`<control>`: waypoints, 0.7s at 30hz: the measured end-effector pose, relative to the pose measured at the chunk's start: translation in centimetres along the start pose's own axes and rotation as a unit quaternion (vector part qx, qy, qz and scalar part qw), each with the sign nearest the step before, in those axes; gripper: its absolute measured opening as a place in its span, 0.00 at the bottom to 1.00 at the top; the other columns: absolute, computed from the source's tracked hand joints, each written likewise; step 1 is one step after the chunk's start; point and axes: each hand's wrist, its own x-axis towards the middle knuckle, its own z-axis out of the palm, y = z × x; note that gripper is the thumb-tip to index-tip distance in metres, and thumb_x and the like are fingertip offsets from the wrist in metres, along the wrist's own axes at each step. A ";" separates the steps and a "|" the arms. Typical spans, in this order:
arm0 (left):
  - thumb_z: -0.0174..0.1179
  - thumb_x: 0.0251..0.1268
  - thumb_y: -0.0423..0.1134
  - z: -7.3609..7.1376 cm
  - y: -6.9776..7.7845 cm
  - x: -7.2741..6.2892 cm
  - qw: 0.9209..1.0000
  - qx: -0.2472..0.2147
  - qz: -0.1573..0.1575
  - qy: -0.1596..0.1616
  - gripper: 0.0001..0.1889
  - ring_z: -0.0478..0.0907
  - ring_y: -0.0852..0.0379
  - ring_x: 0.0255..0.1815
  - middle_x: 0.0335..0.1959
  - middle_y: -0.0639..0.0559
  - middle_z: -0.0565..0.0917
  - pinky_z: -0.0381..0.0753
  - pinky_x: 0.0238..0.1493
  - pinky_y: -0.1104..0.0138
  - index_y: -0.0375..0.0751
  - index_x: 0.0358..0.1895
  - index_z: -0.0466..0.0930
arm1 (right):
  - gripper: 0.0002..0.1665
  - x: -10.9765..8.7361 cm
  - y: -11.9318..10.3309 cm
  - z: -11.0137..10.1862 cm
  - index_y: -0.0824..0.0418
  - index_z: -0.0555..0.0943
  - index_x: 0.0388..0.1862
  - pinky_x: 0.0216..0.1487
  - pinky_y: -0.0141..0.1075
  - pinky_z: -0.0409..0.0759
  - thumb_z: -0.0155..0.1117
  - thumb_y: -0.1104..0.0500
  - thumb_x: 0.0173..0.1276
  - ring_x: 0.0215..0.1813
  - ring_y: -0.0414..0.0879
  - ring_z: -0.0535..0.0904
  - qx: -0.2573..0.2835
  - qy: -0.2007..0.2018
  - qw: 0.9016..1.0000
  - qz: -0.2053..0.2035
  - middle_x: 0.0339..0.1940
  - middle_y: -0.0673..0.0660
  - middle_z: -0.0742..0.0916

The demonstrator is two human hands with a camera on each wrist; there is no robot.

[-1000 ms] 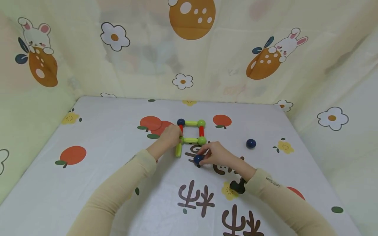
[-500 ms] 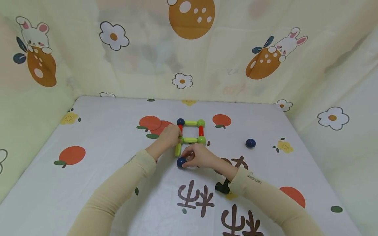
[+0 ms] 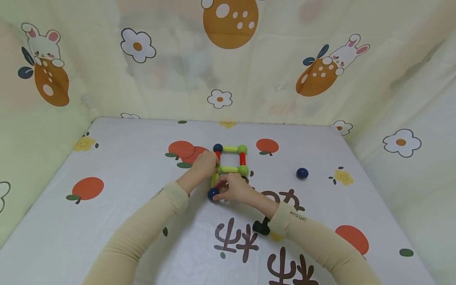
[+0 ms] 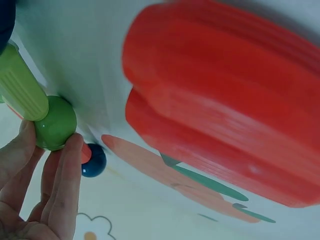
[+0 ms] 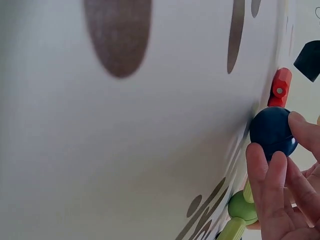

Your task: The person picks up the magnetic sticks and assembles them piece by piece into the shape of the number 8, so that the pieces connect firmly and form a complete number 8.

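Observation:
My left hand [image 3: 205, 164] pinches a green ball [image 4: 56, 124] at the near-left corner of a small square of rods and balls. Red rods [image 3: 242, 158] form two of its sides and light green rods [image 3: 230, 149] the others. One more light green rod [image 4: 21, 82] runs from the held ball toward me. At that rod's near end, a dark blue ball [image 5: 272, 131] sits between the thumb and fingers of my right hand [image 3: 233, 189]. The square's other corners are a blue ball [image 3: 218, 148] and two green balls [image 3: 243, 170].
Another dark blue ball [image 3: 302, 173] lies apart on the right of the printed tablecloth [image 3: 117, 154]. Loose red rods [image 4: 220, 90] loom close in the left wrist view, largely hidden by the left arm from the head. A patterned curtain [image 3: 178, 79] closes off the back and sides.
My right hand has carried its blue ball leftward to the near end of the projecting green rod. My left hand stays in place on the green ball.

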 end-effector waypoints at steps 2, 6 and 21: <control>0.66 0.53 0.33 0.1 0.0 0.0 1.000 0.005 0.006 0.006 0.11 0.76 0.55 0.34 0.38 0.46 0.83 0.78 0.40 0.69 0.37 0.42 0.84 | 0.15 0.0 0.0 0.0 0.65 0.82 0.35 0.28 0.27 0.77 0.74 0.63 0.47 0.28 0.42 0.79 0.000 0.001 1.000 -0.004 0.29 0.53 0.83; 0.66 0.52 0.33 0.2 -0.1 0.0 1.000 0.010 0.010 0.014 0.11 0.76 0.55 0.36 0.38 0.46 0.83 0.78 0.40 0.69 0.37 0.41 0.85 | 0.15 0.0 0.1 0.1 0.66 0.81 0.35 0.29 0.27 0.76 0.74 0.63 0.48 0.29 0.42 0.80 0.000 -0.001 1.000 -0.013 0.30 0.54 0.84; 0.66 0.52 0.33 0.1 -0.1 0.1 1.000 0.018 0.018 0.005 0.11 0.76 0.56 0.34 0.37 0.48 0.84 0.77 0.38 0.70 0.39 0.41 0.85 | 0.14 -0.1 0.8 -0.8 0.64 0.82 0.38 0.34 0.28 0.77 0.71 0.62 0.52 0.33 0.42 0.80 -0.004 -0.018 0.998 -0.053 0.33 0.54 0.84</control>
